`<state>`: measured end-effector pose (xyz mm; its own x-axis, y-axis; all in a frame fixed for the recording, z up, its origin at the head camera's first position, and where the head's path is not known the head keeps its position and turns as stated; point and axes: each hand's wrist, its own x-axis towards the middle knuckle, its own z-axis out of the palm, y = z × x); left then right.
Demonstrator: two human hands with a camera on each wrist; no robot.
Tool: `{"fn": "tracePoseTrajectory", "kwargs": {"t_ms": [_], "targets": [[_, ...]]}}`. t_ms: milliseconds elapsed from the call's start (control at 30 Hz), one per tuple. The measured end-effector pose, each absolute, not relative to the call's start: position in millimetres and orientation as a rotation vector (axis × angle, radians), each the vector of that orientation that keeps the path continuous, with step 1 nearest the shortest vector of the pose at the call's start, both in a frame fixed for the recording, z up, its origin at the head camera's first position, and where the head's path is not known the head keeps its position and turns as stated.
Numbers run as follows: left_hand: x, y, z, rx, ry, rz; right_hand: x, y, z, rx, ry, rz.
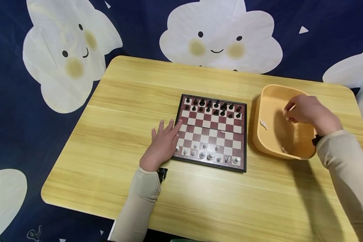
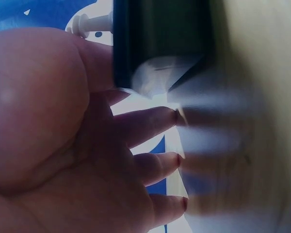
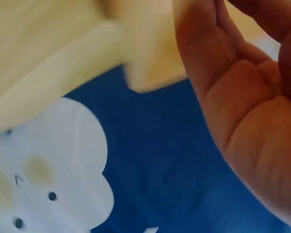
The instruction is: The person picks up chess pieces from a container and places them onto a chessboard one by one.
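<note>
A folding chessboard (image 1: 211, 129) lies open on the table. Dark chess pieces (image 1: 202, 102) stand in two rows along its far side, and several white pieces (image 1: 210, 155) stand toward its near side. My left hand (image 1: 160, 148) rests at the board's left edge with its fingers spread, the forefinger along the frame. In the left wrist view, fingertips (image 2: 170, 116) touch the table beside the dark board edge (image 2: 160, 43). Over the orange bin (image 1: 261, 141), my right hand (image 1: 305, 109) has curled fingers and pinches a small white chess piece (image 3: 269, 47), mostly hidden by the fingers.
Inside the bin lie a white piece (image 1: 263, 124) near the left wall and another pale piece (image 1: 284, 150) near the front. The wooden table (image 1: 109, 141) has rounded corners. Behind it hangs a dark blue cloth (image 1: 142, 30) with smiling clouds.
</note>
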<state>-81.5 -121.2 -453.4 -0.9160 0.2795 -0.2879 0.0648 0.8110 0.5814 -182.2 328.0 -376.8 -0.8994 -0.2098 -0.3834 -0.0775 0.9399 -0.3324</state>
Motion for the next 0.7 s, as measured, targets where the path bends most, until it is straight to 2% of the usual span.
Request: {"fn": "tracePoseTrajectory", "kwargs": {"t_ms": [133, 200, 267, 367, 467, 567, 700], "targets": [[-81.3, -121.1, -454.0, 0.268, 2.637, 0.823, -152.3, 311.7, -357.1, -0.033, 2.323, -1.563], [-81.2, -121.0, -454.3, 0.268, 2.635, 0.822, -134.0, 300.8, -354.2, -0.054, 1.834, -2.11], [-81.4, -121.2, -454.6, 0.268, 2.635, 0.819, -116.6, 288.7, -356.0, -0.09, 1.284, -2.427], [-81.8, -121.3, -455.8, 0.269, 2.636, 0.818, -94.3, 270.5, -365.3, -0.082, 0.657, -2.542], [-81.9, -121.2, -456.1, 0.268, 2.632, 0.828, -82.5, 256.5, -378.0, -0.03, 0.326, -2.503], [-81.5, -121.4, -455.1, 0.264, 2.632, 0.836, -77.7, 247.2, -388.0, -0.019, 0.349, -2.462], [-81.0, -121.9, -453.9, 0.267, 2.632, 0.843, -73.0, 239.7, -393.9, -0.07, 0.783, -2.44]]}}
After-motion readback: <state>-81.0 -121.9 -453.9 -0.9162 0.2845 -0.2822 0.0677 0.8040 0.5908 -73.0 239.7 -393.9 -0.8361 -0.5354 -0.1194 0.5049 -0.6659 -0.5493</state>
